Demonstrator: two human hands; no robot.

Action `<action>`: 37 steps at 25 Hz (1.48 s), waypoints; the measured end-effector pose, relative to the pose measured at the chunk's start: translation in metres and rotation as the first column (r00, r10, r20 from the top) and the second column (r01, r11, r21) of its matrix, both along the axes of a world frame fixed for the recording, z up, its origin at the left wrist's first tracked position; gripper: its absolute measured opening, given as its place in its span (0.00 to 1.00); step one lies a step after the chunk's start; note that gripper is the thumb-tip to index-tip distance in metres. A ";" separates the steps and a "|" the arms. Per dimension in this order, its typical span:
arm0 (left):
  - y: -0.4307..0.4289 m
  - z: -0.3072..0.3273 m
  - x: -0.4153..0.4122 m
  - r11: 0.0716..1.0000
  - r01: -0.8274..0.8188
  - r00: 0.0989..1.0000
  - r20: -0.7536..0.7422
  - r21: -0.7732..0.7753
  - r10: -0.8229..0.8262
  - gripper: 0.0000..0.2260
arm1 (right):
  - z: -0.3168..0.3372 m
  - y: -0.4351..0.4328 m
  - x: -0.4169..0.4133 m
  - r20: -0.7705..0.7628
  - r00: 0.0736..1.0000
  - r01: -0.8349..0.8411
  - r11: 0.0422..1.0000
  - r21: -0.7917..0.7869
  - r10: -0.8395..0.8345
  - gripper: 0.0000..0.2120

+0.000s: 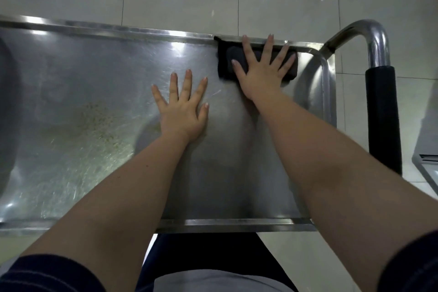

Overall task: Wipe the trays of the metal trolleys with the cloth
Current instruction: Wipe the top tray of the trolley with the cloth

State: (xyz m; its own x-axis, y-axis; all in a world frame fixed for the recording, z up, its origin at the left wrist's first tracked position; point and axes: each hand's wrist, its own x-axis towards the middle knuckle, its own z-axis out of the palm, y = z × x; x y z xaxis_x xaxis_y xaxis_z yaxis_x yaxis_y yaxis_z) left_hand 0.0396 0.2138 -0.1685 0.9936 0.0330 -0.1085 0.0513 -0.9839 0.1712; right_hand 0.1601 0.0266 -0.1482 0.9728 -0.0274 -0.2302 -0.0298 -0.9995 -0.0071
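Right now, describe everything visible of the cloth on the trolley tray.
The cloth is black or very dark fabric folded into a thick oblong pad. It lies flat at the far right end of the metal tray, its far edge running up onto the tray's far rim. The right hand presses on it with straight, spread fingers, covering its middle; both ends show. The left hand rests on bare metal beside it, not touching it.

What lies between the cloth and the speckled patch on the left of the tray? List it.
The left hand lies flat on the tray, to the left of the cloth, across the path to the speckled patch. The right hand presses the cloth at the far right corner. Nothing else shows there.
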 end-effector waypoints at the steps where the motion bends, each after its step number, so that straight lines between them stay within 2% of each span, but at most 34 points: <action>1: 0.000 0.000 0.000 1.000 -0.004 1.000 -0.005 0.003 0.004 0.26 | 0.001 -0.002 -0.019 0.005 0.998 -0.057 0.998 -0.007 0.057 0.33; 3: 0.001 0.003 0.002 1.000 -0.003 1.000 -0.030 0.014 0.004 0.26 | 0.004 -0.010 -0.074 0.018 0.991 -0.134 0.991 0.009 0.134 0.32; 6: 0.002 0.009 0.002 1.000 0.010 0.996 -0.086 -0.003 -0.010 0.27 | 0.006 -0.023 -0.193 0.039 0.989 -0.144 0.987 0.069 0.141 0.31; 8: 0.003 0.015 0.002 1.000 0.030 0.991 -0.132 -0.007 -0.031 0.26 | 0.006 -0.022 -0.276 0.024 0.988 -0.156 0.987 0.040 0.155 0.31; 10: 0.008 0.023 0.005 0.997 0.055 0.980 -0.190 -0.062 -0.066 0.27 | 0.005 -0.020 -0.319 -0.017 0.985 -0.174 0.985 -0.003 0.174 0.31; 13: 0.044 0.034 0.006 0.991 0.104 0.978 -0.173 -0.084 -0.117 0.26 | 0.009 -0.017 -0.320 -0.021 0.991 -0.134 0.991 -0.017 0.134 0.31; 16: 0.114 0.032 0.004 0.996 0.090 0.988 -0.125 -0.012 -0.091 0.26 | 0.014 -0.011 -0.317 -0.024 0.992 -0.126 0.991 -0.039 0.125 0.31; 18: 0.152 0.026 0.001 0.991 0.120 0.982 -0.156 0.065 -0.109 0.26 | 0.016 -0.011 -0.319 -0.022 0.991 -0.131 0.990 -0.047 0.130 0.30; 20: 0.166 0.019 0.001 0.986 0.145 0.975 -0.185 0.088 -0.127 0.26 | 0.019 -0.006 -0.323 -0.036 0.993 -0.113 0.993 -0.033 0.112 0.30; 24: 0.166 0.010 0.004 0.990 0.115 0.983 -0.151 0.077 -0.103 0.26 | 0.017 0.052 -0.341 -0.090 0.989 -0.114 0.993 0.039 0.117 0.30; 27: 0.167 0.007 0.004 0.992 0.113 0.987 -0.119 0.056 -0.106 0.26 | 0.013 0.092 -0.309 -0.064 0.989 -0.128 0.990 0.054 0.131 0.31; 30: 0.166 0.005 0.004 0.993 0.115 0.991 -0.068 0.018 -0.113 0.26 | 0.007 0.106 -0.207 -0.018 0.999 -0.040 0.998 0.054 0.041 0.32; 34: 0.168 0.000 0.004 0.993 0.116 0.993 -0.017 0.012 -0.116 0.27 | -0.002 0.122 -0.044 -0.063 0.994 0.090 0.994 0.063 -0.086 0.33; 37: 0.168 -0.001 0.003 0.993 0.113 0.994 0.000 0.021 -0.113 0.27 | 0.002 0.133 0.000 -0.082 0.993 0.089 0.995 0.045 -0.085 0.32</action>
